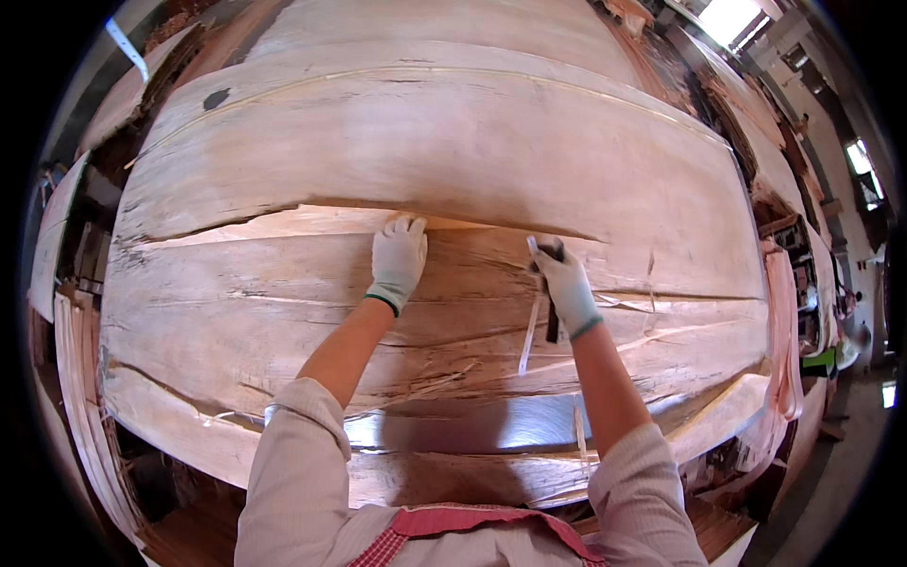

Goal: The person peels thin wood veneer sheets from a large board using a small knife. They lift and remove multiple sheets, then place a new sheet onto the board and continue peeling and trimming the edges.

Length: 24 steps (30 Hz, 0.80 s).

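A large pale wood veneer sheet (453,132) spreads across the work surface, with a long, ragged split running sideways. My left hand (399,257), in a white glove with a green cuff, has its fingers bunched at the lower edge of the split. It appears to grip the veneer there, though the fingertips are partly hidden. To its right, my right hand (567,287), gloved the same way, is closed around a dark-handled tool (553,323); its exact kind is unclear. A narrow whitish strip (529,338) hangs beside that tool, below the fingers.
Nearer me, a wide gap in the veneer bares a shiny, bluish-grey surface (444,427). Cracks and loose slivers (439,380) mark the sheet's near part. Stacked veneer stands on the left (80,397), and reddish sheets (782,331) hang over the right side.
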### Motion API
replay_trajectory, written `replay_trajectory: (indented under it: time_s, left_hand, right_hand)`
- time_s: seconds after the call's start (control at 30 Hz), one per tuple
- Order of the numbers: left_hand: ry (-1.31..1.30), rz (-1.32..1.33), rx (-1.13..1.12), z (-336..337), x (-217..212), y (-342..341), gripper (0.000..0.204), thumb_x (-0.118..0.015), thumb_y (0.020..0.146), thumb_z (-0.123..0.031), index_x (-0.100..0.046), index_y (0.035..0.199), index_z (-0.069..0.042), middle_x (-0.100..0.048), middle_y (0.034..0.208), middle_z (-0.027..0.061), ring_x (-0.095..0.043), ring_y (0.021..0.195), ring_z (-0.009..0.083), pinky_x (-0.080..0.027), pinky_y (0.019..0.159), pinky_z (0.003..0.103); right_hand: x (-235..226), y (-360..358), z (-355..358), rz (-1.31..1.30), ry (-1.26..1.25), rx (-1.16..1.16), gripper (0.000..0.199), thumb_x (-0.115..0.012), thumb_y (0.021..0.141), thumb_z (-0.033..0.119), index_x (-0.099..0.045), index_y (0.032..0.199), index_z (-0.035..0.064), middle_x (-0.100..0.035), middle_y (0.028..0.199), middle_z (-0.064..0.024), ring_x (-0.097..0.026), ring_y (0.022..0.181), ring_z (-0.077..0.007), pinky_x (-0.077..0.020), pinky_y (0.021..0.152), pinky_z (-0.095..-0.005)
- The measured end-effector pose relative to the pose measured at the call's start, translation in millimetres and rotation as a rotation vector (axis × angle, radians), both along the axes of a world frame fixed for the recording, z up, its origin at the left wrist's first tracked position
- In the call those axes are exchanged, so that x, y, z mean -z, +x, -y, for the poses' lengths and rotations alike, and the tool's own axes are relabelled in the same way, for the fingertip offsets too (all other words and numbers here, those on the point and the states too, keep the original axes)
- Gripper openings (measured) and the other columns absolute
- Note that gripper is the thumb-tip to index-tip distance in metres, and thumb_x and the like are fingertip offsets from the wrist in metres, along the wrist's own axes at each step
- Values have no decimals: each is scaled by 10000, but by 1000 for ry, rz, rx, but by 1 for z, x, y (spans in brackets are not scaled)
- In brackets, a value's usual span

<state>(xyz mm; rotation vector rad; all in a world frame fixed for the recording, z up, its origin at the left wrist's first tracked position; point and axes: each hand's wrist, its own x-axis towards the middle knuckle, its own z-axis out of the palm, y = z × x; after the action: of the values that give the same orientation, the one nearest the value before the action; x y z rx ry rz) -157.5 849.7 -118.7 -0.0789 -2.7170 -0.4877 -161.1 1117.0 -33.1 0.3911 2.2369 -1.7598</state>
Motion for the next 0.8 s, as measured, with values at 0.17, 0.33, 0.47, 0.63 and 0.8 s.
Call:
replay_trajectory:
  time_s: [0.17,0.33,0.47,0.63,0.8]
  left_hand:
    - [-63,-193,174,10,-3,-32,147,-636,842,-193,-617,967,-120,-633,989,63,-585,969,245,-442,808,412]
    - [0,184,207,16,2,-35,78,-611,856,-183,-602,893,-115,-655,861,82,-630,852,282,-453,756,422]
    - [89,370,231,17,-12,-42,109,-609,854,-172,-613,910,-78,-672,858,117,-637,858,305,-471,773,444]
    - [24,374,157,19,-14,-50,169,-657,819,-209,-614,914,-76,-663,850,121,-633,846,309,-472,778,437]
    - [-160,140,-42,-1,-20,-39,250,-703,781,-183,-577,987,-117,-616,1030,90,-568,1013,270,-414,905,421]
  right_hand:
    - [62,-14,14,224,-171,40,248,-708,873,289,-629,965,73,-614,716,-7,-463,508,-73,-363,415,-230]
    - [53,-2,14,232,-195,97,243,-709,873,291,-638,953,73,-625,722,-10,-478,510,-78,-370,443,-237]
    - [34,-14,17,86,-174,-13,257,-675,894,310,-637,939,59,-627,732,-11,-486,533,-68,-380,469,-229]
    - [22,-30,67,178,-166,-72,284,-680,891,325,-613,879,50,-632,732,-21,-500,557,-86,-399,504,-247]
    - [60,-36,86,238,-123,12,289,-686,887,350,-606,868,72,-613,715,-5,-473,524,-66,-370,448,-235]
